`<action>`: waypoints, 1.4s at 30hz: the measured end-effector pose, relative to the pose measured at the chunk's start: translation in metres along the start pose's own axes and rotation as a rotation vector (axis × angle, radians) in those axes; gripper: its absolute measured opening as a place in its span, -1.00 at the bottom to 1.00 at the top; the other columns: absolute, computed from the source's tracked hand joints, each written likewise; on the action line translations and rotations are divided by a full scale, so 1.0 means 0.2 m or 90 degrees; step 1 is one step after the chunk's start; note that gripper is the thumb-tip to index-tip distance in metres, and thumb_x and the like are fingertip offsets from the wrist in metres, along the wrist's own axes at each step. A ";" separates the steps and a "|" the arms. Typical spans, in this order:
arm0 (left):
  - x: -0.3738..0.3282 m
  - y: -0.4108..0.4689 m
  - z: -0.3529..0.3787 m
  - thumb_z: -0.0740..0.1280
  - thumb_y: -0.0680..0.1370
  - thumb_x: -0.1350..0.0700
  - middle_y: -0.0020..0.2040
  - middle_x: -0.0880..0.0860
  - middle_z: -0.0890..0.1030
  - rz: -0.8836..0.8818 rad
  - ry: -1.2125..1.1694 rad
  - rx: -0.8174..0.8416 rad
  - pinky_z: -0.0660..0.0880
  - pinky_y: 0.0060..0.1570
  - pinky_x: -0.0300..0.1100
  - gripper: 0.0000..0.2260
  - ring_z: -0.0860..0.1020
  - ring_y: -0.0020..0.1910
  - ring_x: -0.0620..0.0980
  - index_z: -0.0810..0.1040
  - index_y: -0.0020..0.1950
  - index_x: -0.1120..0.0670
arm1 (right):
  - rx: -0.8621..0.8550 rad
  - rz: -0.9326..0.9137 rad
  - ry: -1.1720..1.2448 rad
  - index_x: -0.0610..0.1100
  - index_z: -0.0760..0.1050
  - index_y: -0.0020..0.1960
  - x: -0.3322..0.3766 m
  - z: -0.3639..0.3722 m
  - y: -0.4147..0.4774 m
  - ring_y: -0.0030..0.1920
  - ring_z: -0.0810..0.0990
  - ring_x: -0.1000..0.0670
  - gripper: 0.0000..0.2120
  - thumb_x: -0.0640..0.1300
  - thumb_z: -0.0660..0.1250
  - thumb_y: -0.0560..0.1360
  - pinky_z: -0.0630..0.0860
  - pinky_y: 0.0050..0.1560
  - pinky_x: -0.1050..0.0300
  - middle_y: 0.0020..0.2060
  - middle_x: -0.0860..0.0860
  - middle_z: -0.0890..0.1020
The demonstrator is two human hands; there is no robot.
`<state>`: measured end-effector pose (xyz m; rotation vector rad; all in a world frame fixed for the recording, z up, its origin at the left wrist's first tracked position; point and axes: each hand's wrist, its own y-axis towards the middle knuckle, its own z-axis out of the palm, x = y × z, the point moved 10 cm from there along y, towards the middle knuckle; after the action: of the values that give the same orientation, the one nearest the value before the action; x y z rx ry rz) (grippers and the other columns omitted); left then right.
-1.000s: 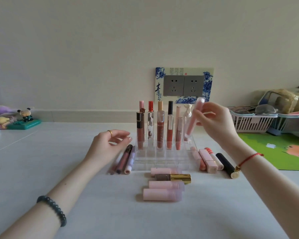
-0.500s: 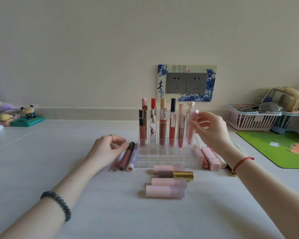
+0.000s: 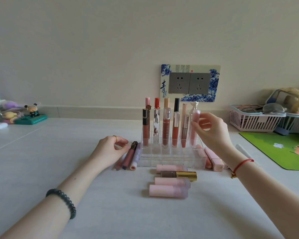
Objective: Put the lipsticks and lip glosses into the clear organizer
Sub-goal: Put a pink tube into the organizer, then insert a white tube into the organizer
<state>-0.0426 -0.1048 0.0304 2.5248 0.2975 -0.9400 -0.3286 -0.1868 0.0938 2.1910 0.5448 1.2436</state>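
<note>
Right hand (image 3: 212, 133): thumb and fingertips curl round the upper part of a pink gloss tube (image 3: 195, 116) and pinch it. The tube stands upright in the rightmost slot of the second row from the back of the clear organizer (image 3: 162, 157), with its base inside the slot.

Left hand (image 3: 109, 150): the fingers are curled, tips down on the thin tubes (image 3: 129, 156) lying just left of the organizer. We cannot tell whether the hand grips one or only rests on them. A lilac tube (image 3: 136, 157) lies between those tubes and the organizer wall.

Organizer contents: we count six tubes upright in the back row and six in the row in front of it, the held one included.

Lying on the white table (image 3: 59, 169):
- four tubes side by side just in front of the organizer, three of them pink (image 3: 167, 190) and one a brown tube with a gold cap (image 3: 179, 174);
- more pink tubes (image 3: 214, 159) just right of the organizer, partly hidden behind the right wrist.

Worn items: a gold ring (image 3: 116, 138) and a dark bead bracelet (image 3: 62, 202) on the left hand and wrist, and a red cord (image 3: 242, 165) on the right wrist.

Surroundings: we note a socket plate (image 3: 190, 82) on the wall behind the organizer. At far right are plastic baskets (image 3: 254, 119) and a green mat (image 3: 274, 149), and at far left are small figurines (image 3: 30, 112).
</note>
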 end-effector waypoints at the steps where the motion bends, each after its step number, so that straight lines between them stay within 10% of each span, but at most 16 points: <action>1: 0.00 0.00 0.00 0.35 0.46 -0.03 -0.01 0.01 0.64 -0.001 0.001 0.000 0.39 -0.07 -0.24 -0.76 0.55 -0.02 -0.03 0.60 0.04 0.06 | -0.004 0.000 0.001 -0.18 0.52 0.07 0.00 0.00 0.00 -0.26 0.53 0.16 -0.78 -0.19 0.35 0.43 0.41 -0.26 0.42 -0.17 0.01 0.60; 26: 0.05 0.01 0.03 0.31 0.43 0.16 0.01 0.01 0.58 -0.020 0.048 0.030 0.39 -0.57 -0.26 -0.72 0.48 -0.45 -0.09 0.53 0.13 0.07 | -0.007 0.020 0.009 -0.13 0.46 0.10 -0.01 -0.01 -0.03 -0.23 0.57 0.04 -0.71 -0.15 0.39 0.40 0.52 -0.08 0.13 -0.22 -0.02 0.59; 35: 0.07 0.03 -0.03 0.30 0.47 0.14 0.06 0.08 0.61 -0.025 0.189 0.024 0.41 -0.03 -0.24 -0.69 0.54 0.06 0.03 0.49 0.20 0.17 | -0.192 0.021 0.055 -0.15 0.46 0.06 0.02 -0.25 -0.04 -0.22 0.51 0.04 -0.82 -0.10 0.18 0.53 0.40 -0.14 0.24 -0.22 0.02 0.56; 42: 0.03 0.05 -0.18 0.28 0.52 0.20 -0.09 0.12 0.63 -0.008 -0.195 -0.120 0.42 -0.29 -0.25 -0.73 0.53 -0.32 -0.06 0.51 0.21 0.19 | -0.195 -0.038 0.117 -0.07 0.46 -0.02 0.13 -0.26 -0.08 -0.25 0.52 0.05 -0.89 -0.19 0.19 0.52 0.46 -0.21 0.34 -0.29 0.16 0.51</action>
<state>-0.0149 -0.0972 0.0547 2.1726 0.2909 -1.2237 -0.3619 -0.1447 0.1214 1.8067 0.4541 1.4041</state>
